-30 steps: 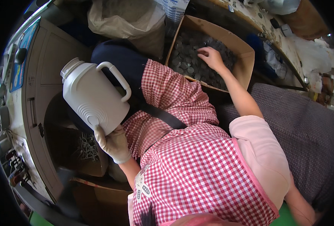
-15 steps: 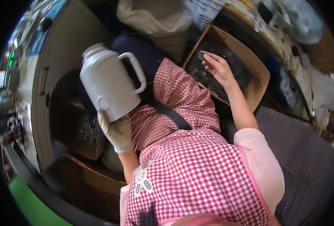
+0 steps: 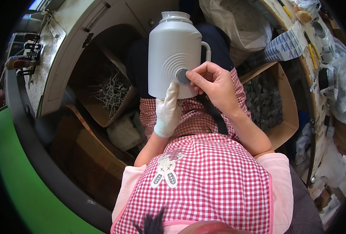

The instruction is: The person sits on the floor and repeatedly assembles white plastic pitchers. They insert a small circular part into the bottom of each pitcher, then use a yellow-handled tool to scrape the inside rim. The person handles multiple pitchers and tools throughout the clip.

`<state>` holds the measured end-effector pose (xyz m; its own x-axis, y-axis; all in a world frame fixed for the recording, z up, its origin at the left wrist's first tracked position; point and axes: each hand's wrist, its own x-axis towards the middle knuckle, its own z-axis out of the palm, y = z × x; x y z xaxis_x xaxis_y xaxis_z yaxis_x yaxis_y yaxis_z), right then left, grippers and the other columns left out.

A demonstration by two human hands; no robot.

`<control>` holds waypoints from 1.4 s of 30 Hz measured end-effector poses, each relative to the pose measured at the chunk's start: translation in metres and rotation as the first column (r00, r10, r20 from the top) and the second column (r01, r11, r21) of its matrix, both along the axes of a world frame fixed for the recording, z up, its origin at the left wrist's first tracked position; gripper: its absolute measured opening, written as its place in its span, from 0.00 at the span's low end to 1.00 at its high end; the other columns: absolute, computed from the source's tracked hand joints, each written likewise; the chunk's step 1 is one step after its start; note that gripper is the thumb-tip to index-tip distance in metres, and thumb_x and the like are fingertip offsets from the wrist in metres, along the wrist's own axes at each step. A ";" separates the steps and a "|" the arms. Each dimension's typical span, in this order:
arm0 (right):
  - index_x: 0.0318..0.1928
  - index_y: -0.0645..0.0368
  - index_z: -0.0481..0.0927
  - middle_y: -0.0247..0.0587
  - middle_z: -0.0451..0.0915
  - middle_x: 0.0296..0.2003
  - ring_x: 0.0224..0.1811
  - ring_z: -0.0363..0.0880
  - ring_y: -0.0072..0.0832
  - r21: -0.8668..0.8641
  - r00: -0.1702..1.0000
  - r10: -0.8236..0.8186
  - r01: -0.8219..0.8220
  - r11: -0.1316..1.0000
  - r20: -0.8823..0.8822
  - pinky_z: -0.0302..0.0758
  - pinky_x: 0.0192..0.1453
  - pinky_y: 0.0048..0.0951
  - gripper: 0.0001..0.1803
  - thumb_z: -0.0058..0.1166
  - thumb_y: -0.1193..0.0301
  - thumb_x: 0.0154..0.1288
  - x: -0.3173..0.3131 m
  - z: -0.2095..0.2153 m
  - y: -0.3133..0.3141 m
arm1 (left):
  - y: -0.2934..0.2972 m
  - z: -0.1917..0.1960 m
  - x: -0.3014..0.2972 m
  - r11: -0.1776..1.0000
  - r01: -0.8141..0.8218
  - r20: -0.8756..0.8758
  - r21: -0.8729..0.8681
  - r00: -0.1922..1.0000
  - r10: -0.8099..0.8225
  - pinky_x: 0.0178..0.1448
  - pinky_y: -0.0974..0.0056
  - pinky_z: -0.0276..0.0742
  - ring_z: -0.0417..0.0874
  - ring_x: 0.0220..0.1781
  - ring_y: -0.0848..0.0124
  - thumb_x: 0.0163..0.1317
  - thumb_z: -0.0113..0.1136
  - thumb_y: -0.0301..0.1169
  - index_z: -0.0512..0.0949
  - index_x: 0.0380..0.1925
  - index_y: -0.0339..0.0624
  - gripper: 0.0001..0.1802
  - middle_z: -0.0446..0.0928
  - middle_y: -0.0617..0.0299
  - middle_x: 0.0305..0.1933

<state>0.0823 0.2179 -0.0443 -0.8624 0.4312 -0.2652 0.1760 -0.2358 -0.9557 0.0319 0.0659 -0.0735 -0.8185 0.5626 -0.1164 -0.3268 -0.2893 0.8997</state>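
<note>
A pale grey plastic jug (image 3: 169,45) stands over my lap, its threaded neck pointing away from me and its handle (image 3: 208,50) on the right. Its side bears concentric ridges around a round spot near the base. My left hand (image 3: 168,115), in a white glove, supports the jug at its lower end, with the thumb up on the side and the other fingers hidden beneath. Between thumb and fingers, my bare right hand (image 3: 216,86) pinches a small dark grey disc (image 3: 183,76). The disc lies over the round spot, seemingly touching it.
To the right, a cardboard box (image 3: 288,95) holds many grey discs (image 3: 263,104). At left, another box contains thin pale plastic scraps (image 3: 111,93). A large pale sack (image 3: 237,27) stands ahead. The cluttered workbench (image 3: 304,58) runs along the right; a green surface (image 3: 20,167) lies left.
My right hand has brought the disc from above the box on the right to the jug's side. The jug has turned more upright and shifted right in view as the view swung.
</note>
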 end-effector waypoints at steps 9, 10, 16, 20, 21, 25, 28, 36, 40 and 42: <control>0.35 0.62 0.83 0.33 0.85 0.27 0.27 0.81 0.16 0.151 0.997 0.053 -0.061 0.987 0.051 0.79 0.32 0.21 0.12 0.69 0.66 0.69 -0.009 -0.002 0.002 | 0.002 -0.019 -0.004 0.994 -0.100 0.027 -0.043 0.995 0.101 0.66 0.60 0.77 0.81 0.59 0.69 0.79 0.52 0.27 0.77 0.62 0.38 0.16 0.77 0.60 0.64; 0.35 0.62 0.83 0.33 0.85 0.27 0.27 0.81 0.16 0.078 0.993 0.086 -0.093 0.993 0.084 0.79 0.32 0.22 0.13 0.69 0.65 0.68 -0.009 0.001 0.007 | 0.002 -0.021 -0.004 0.989 -0.112 -0.089 -0.102 0.991 0.103 0.66 0.61 0.77 0.81 0.59 0.69 0.79 0.53 0.26 0.77 0.62 0.38 0.16 0.78 0.60 0.63; 0.39 0.61 0.82 0.36 0.84 0.32 0.33 0.80 0.20 0.081 0.946 0.175 -0.204 0.976 0.271 0.76 0.39 0.21 0.22 0.75 0.55 0.61 -0.015 0.001 0.028 | 0.008 -0.026 0.000 0.967 -0.225 -0.235 -0.116 0.953 0.193 0.58 0.68 0.79 0.82 0.53 0.74 0.74 0.62 0.25 0.78 0.59 0.35 0.16 0.82 0.60 0.55; 0.48 0.66 0.79 0.41 0.83 0.40 0.43 0.79 0.24 -0.012 0.942 0.156 -0.160 0.987 0.298 0.73 0.50 0.25 0.34 0.79 0.51 0.55 -0.013 -0.014 0.027 | 0.003 -0.028 -0.001 0.978 -0.200 -0.045 -0.065 0.979 0.198 0.58 0.67 0.79 0.82 0.54 0.74 0.73 0.63 0.24 0.78 0.59 0.34 0.17 0.82 0.59 0.56; 0.50 0.67 0.78 0.41 0.82 0.42 0.45 0.78 0.25 -0.084 0.941 0.171 -0.152 0.985 0.291 0.72 0.52 0.26 0.38 0.80 0.50 0.53 -0.012 -0.016 0.027 | 0.002 -0.028 -0.001 0.979 -0.191 -0.076 -0.075 0.980 0.186 0.58 0.67 0.79 0.82 0.54 0.74 0.73 0.63 0.24 0.77 0.59 0.34 0.17 0.82 0.59 0.56; 0.53 0.67 0.77 0.37 0.80 0.41 0.45 0.76 0.23 -0.082 0.927 0.192 -0.174 0.981 0.323 0.72 0.53 0.26 0.40 0.80 0.50 0.53 -0.016 -0.020 0.023 | -0.003 -0.030 -0.003 0.979 -0.190 -0.090 -0.079 0.979 0.183 0.58 0.67 0.79 0.82 0.54 0.73 0.72 0.63 0.23 0.78 0.59 0.34 0.17 0.82 0.59 0.55; 0.47 0.64 0.76 0.36 0.78 0.39 0.41 0.75 0.22 -0.011 0.927 0.180 -0.187 0.982 0.328 0.72 0.47 0.24 0.35 0.81 0.52 0.53 -0.025 -0.017 0.018 | -0.004 -0.028 -0.006 0.969 -0.238 -0.123 -0.074 0.966 0.228 0.58 0.66 0.78 0.83 0.53 0.72 0.73 0.62 0.24 0.79 0.57 0.34 0.15 0.83 0.59 0.54; 0.32 0.50 0.64 0.30 0.72 0.28 0.26 0.69 0.16 0.048 0.944 0.193 -0.213 0.976 0.267 0.69 0.27 0.18 0.31 0.80 0.55 0.56 -0.031 -0.010 0.021 | -0.012 -0.024 -0.015 0.957 -0.268 -0.266 -0.109 0.936 0.232 0.58 0.65 0.76 0.82 0.52 0.71 0.74 0.61 0.24 0.79 0.55 0.30 0.13 0.83 0.58 0.52; 0.34 0.52 0.66 0.30 0.72 0.29 0.26 0.71 0.17 0.205 0.953 0.172 -0.226 0.952 0.250 0.72 0.27 0.18 0.32 0.83 0.55 0.51 -0.035 -0.018 0.018 | -0.020 -0.035 -0.022 0.954 -0.274 -0.373 -0.117 0.903 0.214 0.59 0.64 0.77 0.82 0.53 0.71 0.74 0.59 0.24 0.80 0.55 0.29 0.13 0.83 0.58 0.53; 0.35 0.54 0.67 0.31 0.73 0.29 0.27 0.73 0.18 0.200 0.959 0.158 -0.207 0.958 0.235 0.75 0.27 0.19 0.33 0.84 0.54 0.49 -0.034 -0.021 0.018 | -0.025 -0.040 -0.030 0.930 -0.317 -0.572 -0.187 0.805 0.159 0.61 0.63 0.77 0.82 0.55 0.70 0.75 0.58 0.23 0.81 0.55 0.29 0.13 0.83 0.57 0.53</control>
